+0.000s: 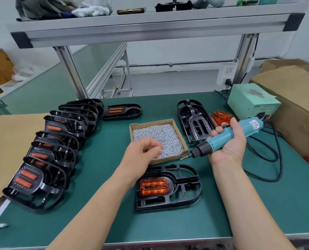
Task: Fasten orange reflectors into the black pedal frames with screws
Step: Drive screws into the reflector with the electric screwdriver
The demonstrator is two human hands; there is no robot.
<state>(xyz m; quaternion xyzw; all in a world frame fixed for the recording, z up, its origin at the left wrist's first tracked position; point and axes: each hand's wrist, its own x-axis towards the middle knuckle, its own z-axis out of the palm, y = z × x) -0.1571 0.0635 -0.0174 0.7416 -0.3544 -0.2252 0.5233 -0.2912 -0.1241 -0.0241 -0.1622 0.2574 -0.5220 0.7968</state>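
Evidently screw-fetching: left hand (142,150) curled over the screw box (151,122) — pinching one or not, I couldn't tell; right hand (231,143) gripped the screwdriver (216,139). Next would need a screw set into the reflector (153,186) in the near pedal frame (170,184).

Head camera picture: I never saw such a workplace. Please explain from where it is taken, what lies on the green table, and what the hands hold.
The camera sits on a person's head and looks down at their bare hands; there is no robot. The right hand grips a blue electric screwdriver. The left hand hovers, fingers curled, over a cardboard tray of small silver screws; whether it holds one is unclear. On the green table mat, nearest, lies a black plastic pedal frame with an orange reflector in it. At left stands a row of frames with reflectors; at far right, empty black frames and loose orange reflectors.
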